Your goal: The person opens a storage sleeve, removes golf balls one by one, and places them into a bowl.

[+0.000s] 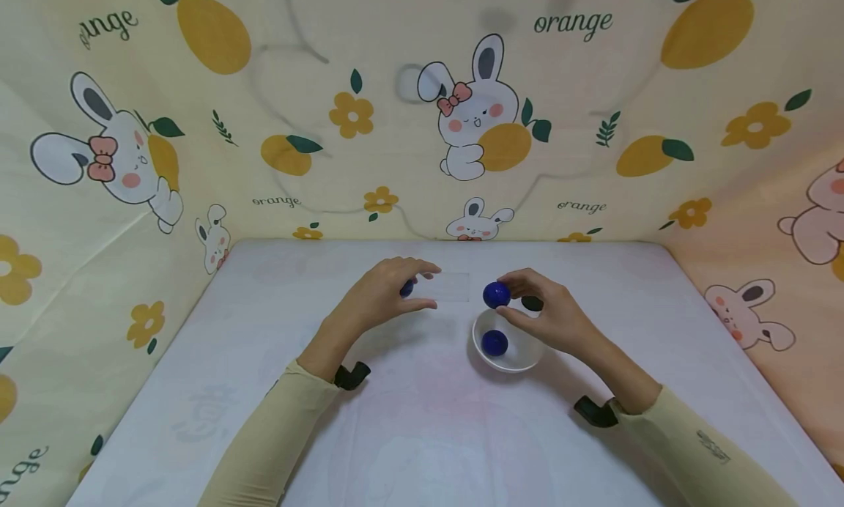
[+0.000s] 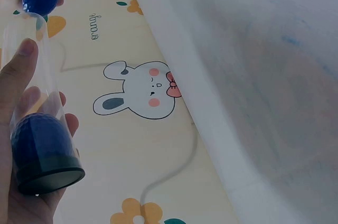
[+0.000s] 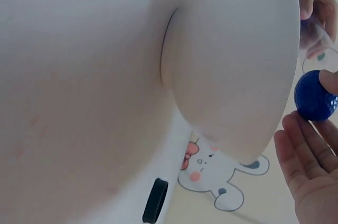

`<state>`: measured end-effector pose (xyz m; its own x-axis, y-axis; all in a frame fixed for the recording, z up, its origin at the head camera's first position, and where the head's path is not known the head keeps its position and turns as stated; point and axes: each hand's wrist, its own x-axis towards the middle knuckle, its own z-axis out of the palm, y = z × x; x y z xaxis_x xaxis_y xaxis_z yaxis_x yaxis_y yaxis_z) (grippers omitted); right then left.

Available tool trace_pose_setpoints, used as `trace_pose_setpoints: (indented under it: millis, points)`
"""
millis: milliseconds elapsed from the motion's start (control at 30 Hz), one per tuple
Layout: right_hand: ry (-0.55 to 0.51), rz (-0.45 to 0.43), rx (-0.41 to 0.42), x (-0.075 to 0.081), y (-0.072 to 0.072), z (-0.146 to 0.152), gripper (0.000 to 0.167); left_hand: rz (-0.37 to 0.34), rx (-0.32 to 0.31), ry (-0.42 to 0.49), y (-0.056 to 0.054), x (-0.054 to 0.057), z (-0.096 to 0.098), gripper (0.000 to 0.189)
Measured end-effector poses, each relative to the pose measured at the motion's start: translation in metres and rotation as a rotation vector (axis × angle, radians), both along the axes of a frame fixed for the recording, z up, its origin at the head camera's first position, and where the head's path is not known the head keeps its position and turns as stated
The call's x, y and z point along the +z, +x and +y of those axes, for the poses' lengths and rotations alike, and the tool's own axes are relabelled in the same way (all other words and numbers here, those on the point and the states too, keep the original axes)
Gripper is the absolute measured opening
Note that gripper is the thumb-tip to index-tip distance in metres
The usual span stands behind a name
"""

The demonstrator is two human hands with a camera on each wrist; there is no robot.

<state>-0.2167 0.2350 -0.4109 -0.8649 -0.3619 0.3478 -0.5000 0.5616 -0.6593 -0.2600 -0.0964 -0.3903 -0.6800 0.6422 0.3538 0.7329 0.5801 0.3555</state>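
My left hand (image 1: 389, 291) grips a clear plastic tube (image 1: 455, 287) that lies sideways, its far end pointing toward my right hand. Inside the tube, at its black-capped end (image 2: 50, 176), sits a blue golf ball (image 2: 42, 139). Between thumb and fingertips, my right hand (image 1: 543, 309) pinches a second blue golf ball (image 1: 497, 295), just off the tube's uncapped end. Below that hand stands a white bowl (image 1: 508, 365) with another blue golf ball (image 1: 494, 343) in it. The right wrist view shows the pinched ball (image 3: 315, 96) beyond the bowl's rim.
A black round cap (image 1: 532, 302) lies on the white table (image 1: 422, 434) behind the bowl, partly covered by my right hand; it also shows in the right wrist view as a dark ring (image 3: 156, 201). Printed fabric walls (image 1: 395, 53) enclose the table's back and sides.
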Motion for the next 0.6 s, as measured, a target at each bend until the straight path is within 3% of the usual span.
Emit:
trace_pose_setpoints:
  millis: [600]
  points:
    - [0.131,0.047,0.08,-0.003,0.009,0.022,0.042,0.004,-0.004,-0.006,0.0,0.001,0.001,0.058]
